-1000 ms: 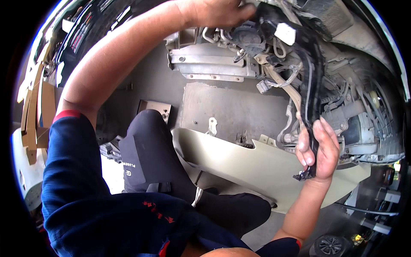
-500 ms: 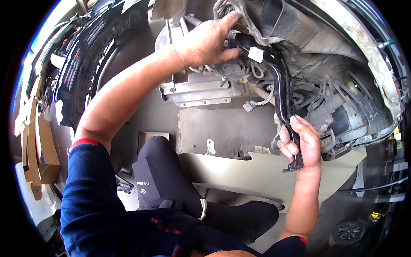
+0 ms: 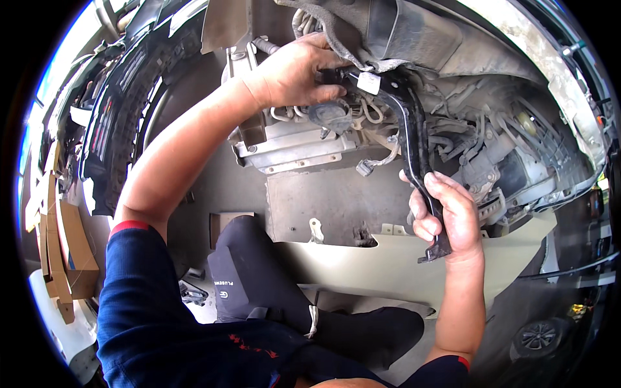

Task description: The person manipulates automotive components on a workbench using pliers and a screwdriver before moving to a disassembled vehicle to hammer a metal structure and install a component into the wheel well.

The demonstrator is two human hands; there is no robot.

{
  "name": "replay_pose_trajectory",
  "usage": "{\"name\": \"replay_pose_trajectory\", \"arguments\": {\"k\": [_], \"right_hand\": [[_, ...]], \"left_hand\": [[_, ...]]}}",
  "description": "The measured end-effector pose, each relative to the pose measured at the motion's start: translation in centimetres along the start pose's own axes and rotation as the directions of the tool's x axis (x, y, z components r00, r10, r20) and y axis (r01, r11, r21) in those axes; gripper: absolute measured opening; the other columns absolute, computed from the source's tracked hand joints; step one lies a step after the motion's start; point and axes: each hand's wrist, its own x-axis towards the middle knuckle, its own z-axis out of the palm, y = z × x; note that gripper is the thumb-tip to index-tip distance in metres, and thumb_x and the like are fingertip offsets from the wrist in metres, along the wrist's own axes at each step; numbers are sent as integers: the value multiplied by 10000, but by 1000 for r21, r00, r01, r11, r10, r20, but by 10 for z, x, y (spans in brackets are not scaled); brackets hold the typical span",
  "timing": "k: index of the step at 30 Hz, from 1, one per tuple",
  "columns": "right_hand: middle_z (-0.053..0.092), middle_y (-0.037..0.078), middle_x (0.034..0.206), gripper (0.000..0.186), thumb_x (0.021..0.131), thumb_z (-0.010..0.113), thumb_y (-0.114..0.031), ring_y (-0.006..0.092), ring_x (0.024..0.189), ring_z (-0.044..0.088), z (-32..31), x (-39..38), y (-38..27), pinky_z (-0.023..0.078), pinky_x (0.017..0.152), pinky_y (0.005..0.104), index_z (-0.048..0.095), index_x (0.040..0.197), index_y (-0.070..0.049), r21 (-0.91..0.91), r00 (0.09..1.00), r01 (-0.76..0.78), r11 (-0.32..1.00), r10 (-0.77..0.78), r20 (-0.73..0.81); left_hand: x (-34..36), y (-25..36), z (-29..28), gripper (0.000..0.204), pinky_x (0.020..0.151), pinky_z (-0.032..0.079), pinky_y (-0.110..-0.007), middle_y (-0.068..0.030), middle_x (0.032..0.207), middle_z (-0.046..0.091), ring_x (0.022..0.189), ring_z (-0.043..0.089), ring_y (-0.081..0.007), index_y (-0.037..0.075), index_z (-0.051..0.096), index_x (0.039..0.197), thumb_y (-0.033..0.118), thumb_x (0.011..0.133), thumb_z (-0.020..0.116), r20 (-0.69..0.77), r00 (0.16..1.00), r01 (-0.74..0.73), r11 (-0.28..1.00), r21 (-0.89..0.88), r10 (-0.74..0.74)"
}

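Observation:
A long, curved black metal bracket (image 3: 414, 139) with a white label (image 3: 369, 83) near its upper end is held between my two hands. My left hand (image 3: 294, 72) is closed around that upper end, beside a grey fabric-like liner edge and exposed car parts; its fingertips are partly hidden. Lower down on the right, my right hand (image 3: 455, 216) wraps the bracket's lower end with thumb and fingers. The flanged tip of the bracket sticks out below my right fingers. Just left of the bracket hangs a loose wiring connector (image 3: 365, 168).
A beige-green body panel (image 3: 362, 275) lies across in front of my knees. Above it is a metal crossmember (image 3: 291, 152). Dusty hoses and mechanical parts (image 3: 491, 155) crowd the right. A black bumper-like part (image 3: 119, 123) and cardboard (image 3: 76, 249) stand at the left.
Both hands and the bracket have shifted slightly left in the picture, and the view has moved a little too. My grip on both ends looks the same.

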Motion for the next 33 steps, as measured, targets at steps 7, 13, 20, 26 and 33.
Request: {"name": "replay_pose_trajectory", "arguments": {"k": [7, 13, 20, 26, 33], "right_hand": [[666, 157, 781, 249, 1081, 506, -239, 112, 476, 500, -4, 5, 0, 432, 462, 263, 597, 1150, -18, 58, 996, -15, 998, 10, 85], [671, 146, 774, 240, 1085, 504, -246, 118, 467, 517, -8, 7, -4, 440, 456, 267, 597, 1138, -31, 75, 993, -41, 996, 32, 114], [666, 145, 773, 230, 1086, 515, -247, 132, 476, 547, 0, 8, -3, 471, 465, 262, 586, 1094, -29, 8, 998, -45, 999, 45, 48], [667, 152, 779, 251, 1076, 521, -257, 136, 467, 531, -14, 14, -6, 475, 464, 279, 603, 1122, -24, 16, 994, -36, 999, 34, 108], [684, 168, 831, 285, 1086, 498, -269, 182, 560, 658, -18, 12, 2, 566, 537, 306, 597, 1150, -10, 29, 991, -6, 1000, 2, 136]], "left_hand": [[8, -5, 7, 260, 970, 526, -440, -189, 1067, 682, 1057, 641, -371, 20, 753, 1057, 146, 831, 767, -9, 1000, -22, 999, 49, 22], [10, -7, 9, 181, 891, 557, -400, -181, 1054, 736, 977, 696, -362, 1, 756, 1010, 58, 839, 745, -34, 999, 2, 998, 62, 0], [10, 1, 3, 188, 853, 585, -386, -202, 1009, 741, 926, 730, -347, -4, 754, 1005, 86, 839, 745, -34, 998, 61, 996, 69, -58], [9, -1, 5, 161, 759, 603, -362, -188, 870, 743, 795, 748, -314, -12, 748, 970, 95, 850, 745, -52, 998, 40, 997, 72, -36], [10, 4, 5, 150, 713, 595, -352, -187, 824, 734, 737, 734, -301, -14, 739, 927, 115, 852, 755, -42, 997, 70, 997, 36, -69]]}}
